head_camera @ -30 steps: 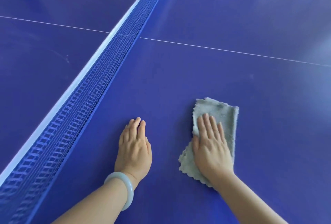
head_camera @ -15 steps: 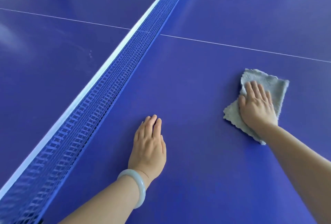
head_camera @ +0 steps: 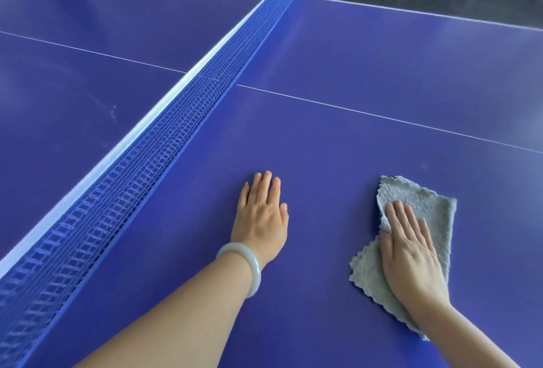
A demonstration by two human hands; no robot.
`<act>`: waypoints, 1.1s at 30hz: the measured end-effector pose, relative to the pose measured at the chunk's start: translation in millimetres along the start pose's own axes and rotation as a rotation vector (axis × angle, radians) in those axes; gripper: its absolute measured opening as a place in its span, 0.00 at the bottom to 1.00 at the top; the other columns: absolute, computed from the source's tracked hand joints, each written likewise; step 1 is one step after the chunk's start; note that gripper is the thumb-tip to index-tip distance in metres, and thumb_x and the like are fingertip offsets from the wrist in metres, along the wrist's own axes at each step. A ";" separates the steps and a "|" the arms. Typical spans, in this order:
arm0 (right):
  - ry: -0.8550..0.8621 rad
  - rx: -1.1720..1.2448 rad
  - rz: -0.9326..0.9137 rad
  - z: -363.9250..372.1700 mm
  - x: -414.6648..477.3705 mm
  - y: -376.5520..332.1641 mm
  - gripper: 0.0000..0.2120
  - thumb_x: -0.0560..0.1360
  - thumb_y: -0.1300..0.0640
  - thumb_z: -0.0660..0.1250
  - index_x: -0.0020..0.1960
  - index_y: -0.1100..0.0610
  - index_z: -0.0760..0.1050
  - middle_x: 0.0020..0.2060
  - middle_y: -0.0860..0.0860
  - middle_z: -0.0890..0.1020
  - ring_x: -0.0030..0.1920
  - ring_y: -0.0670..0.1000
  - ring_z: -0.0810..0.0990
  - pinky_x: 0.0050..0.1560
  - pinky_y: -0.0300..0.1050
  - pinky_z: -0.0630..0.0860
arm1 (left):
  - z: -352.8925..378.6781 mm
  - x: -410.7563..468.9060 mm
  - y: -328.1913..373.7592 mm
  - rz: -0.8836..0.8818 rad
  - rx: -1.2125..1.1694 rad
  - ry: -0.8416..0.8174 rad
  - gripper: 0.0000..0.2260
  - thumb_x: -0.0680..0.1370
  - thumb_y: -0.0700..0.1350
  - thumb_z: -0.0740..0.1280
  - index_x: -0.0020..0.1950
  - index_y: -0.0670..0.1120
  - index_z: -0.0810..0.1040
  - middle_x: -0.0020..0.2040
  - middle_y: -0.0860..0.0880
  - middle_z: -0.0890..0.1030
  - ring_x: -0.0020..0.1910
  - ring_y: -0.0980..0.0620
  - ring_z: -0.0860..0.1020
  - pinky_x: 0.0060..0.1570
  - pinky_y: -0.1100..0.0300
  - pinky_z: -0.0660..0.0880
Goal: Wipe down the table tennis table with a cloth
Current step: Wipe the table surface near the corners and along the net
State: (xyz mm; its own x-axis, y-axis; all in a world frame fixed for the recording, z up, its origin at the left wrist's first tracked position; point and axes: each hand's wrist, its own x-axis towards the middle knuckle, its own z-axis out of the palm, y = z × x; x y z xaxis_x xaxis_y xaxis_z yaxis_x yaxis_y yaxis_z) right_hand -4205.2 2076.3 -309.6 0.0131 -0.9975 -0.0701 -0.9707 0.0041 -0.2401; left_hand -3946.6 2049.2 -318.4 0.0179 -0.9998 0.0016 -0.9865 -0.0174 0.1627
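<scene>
Blue table tennis table (head_camera: 367, 53) fills the view, its net (head_camera: 176, 138) running from eight o'clock up to one o'clock. My right hand (head_camera: 411, 253), fingers flat and straight, presses the grey cloth (head_camera: 429, 200) onto the near half at four o'clock. My left hand (head_camera: 263, 217), equally flat, braces on bare surface at six o'clock. Pale specks (head_camera: 113, 112) at ten o'clock, beyond the net, suggest that half awaits wiping. How much of this half is done, I cannot tell.
</scene>
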 end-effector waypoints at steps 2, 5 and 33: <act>-0.001 0.058 -0.033 -1.3 1.9 -1.2 0.30 0.80 0.45 0.37 0.81 0.48 0.48 0.79 0.41 0.46 0.77 0.37 0.38 0.78 0.40 0.37 | 6.4 1.5 0.1 -0.033 -0.015 0.042 0.25 0.84 0.52 0.49 0.81 0.46 0.53 0.81 0.47 0.52 0.80 0.48 0.49 0.78 0.49 0.47; -0.017 0.125 -0.144 3.3 17.2 -24.3 0.27 0.82 0.47 0.39 0.81 0.47 0.50 0.79 0.40 0.48 0.77 0.35 0.39 0.78 0.40 0.37 | 9.1 0.9 -0.2 -0.025 -0.026 0.049 0.25 0.84 0.51 0.50 0.80 0.47 0.55 0.81 0.48 0.54 0.80 0.49 0.50 0.78 0.50 0.48; 0.118 0.038 0.339 8.0 60.4 -19.2 0.33 0.82 0.44 0.41 0.80 0.60 0.38 0.80 0.55 0.40 0.80 0.52 0.37 0.78 0.51 0.34 | 4.0 0.1 5.2 -0.079 -0.042 0.053 0.23 0.82 0.47 0.59 0.77 0.44 0.65 0.78 0.44 0.62 0.78 0.45 0.59 0.76 0.46 0.56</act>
State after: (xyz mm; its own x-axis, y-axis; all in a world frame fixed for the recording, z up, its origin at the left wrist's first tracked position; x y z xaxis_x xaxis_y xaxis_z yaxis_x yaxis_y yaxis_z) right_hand -4183.8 2016.5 -317.0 -0.3383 -0.9402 -0.0402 -0.9053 0.3369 -0.2587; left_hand -3952.4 2049.0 -321.6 0.1048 -0.9937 0.0396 -0.9741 -0.0945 0.2053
